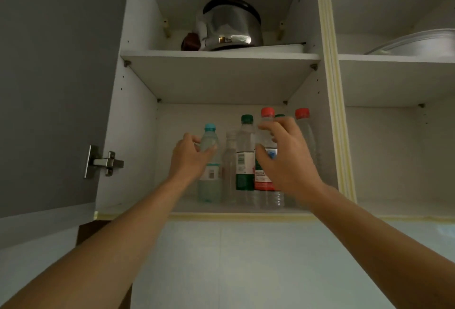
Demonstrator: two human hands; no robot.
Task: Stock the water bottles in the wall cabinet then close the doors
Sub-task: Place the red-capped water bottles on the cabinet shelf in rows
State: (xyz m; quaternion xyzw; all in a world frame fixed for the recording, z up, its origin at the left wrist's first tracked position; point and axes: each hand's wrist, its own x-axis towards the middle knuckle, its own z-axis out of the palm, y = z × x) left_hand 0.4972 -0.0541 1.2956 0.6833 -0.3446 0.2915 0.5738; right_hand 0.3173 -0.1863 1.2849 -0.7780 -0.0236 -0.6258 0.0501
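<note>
Clear glossy plastic bottles point(245, 161), a shiny polished metal pot point(230, 27), matt white laminate shelf point(221, 75).

Single head view, looking up from below, close to open wall cabinet point(138, 116); forearms reach in.
</note>
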